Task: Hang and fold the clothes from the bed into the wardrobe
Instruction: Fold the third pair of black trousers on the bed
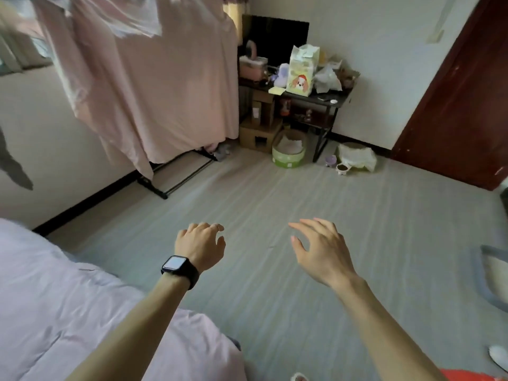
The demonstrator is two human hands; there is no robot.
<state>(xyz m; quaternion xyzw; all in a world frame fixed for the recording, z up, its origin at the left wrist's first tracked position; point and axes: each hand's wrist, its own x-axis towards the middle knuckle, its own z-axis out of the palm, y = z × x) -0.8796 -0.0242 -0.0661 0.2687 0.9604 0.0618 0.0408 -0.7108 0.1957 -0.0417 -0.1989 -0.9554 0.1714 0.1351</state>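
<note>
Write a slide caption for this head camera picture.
Left hand and right hand hover empty above the floor, bed at left, pink covered rack ahead.

Pale lilac across the bed cover (55,298), grey with faint lengthwise stripes over the floor (275,215), black on the skirting board (90,198) and the watch (180,266). Pink on the hanging cloth (154,86) above a black rack frame (152,189) by the floor's left edge; deep red-brown on the door (467,105) at its right edge. In the floor's far corner, light green on the pet bed (288,160), cardboard brown on the boxes (258,133), pale yellow with a brown-and-white dog print on the bag (301,71).
</note>
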